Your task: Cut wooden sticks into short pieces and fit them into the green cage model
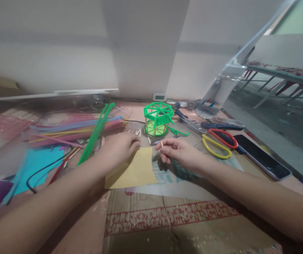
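My right hand (pixel 176 151) pinches a short pale stick piece (pixel 162 144) between thumb and forefinger. My left hand (pixel 122 145) hovers at the far edge of a yellow paper sheet (pixel 132 171), its fingers curled and fingertips close together; whatever they hold, if anything, is hidden. Several short pale sticks (pixel 138 132) lie just beyond it. Behind both hands stands a small round model (pixel 158 118) with a bright green spoked top, thin posts and a green base. A curl of green fuzzy stem (pixel 179 132) lies to its right.
Green pipe cleaners (pixel 94 135) and a multicoloured bundle (pixel 74 130) lie left, near blue paper (pixel 41 165). A glue gun (pixel 185 116), scissors with red and yellow handles (pixel 217 146) and a phone (pixel 262 157) lie right. Patterned cardboard (pixel 140 236) covers the front.
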`<control>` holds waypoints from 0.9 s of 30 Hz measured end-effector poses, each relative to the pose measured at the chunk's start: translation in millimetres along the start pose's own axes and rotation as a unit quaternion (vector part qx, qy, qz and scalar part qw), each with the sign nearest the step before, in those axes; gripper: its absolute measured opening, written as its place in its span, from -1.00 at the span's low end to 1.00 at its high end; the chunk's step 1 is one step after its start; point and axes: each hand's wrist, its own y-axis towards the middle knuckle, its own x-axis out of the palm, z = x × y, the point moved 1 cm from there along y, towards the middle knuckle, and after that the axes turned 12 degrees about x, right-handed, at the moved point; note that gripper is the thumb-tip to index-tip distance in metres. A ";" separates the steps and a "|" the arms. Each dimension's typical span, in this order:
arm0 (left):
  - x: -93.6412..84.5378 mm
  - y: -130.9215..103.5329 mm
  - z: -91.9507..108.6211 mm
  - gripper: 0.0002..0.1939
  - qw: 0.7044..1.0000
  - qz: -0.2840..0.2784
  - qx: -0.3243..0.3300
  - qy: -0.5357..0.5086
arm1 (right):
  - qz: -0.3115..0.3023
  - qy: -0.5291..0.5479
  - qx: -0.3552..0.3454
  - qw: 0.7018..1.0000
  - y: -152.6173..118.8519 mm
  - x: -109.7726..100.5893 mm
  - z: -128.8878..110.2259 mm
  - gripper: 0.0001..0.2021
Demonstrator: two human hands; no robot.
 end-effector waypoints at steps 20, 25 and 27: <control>-7.4 40.7 21.7 -0.82 0.993 -0.023 -0.049 -0.104 | 0.080 0.048 -0.004 0.996 -0.2 -3.2 13.5 -0.63; -13.8 29.9 28.8 -0.77 0.934 0.014 0.014 -0.357 | 0.084 0.088 -0.023 0.992 -2.6 0.2 8.5 -0.62; -7.7 26.3 33.4 -0.77 0.899 0.046 0.008 -0.436 | 0.080 0.103 -0.031 0.991 -5.2 3.0 6.2 -0.63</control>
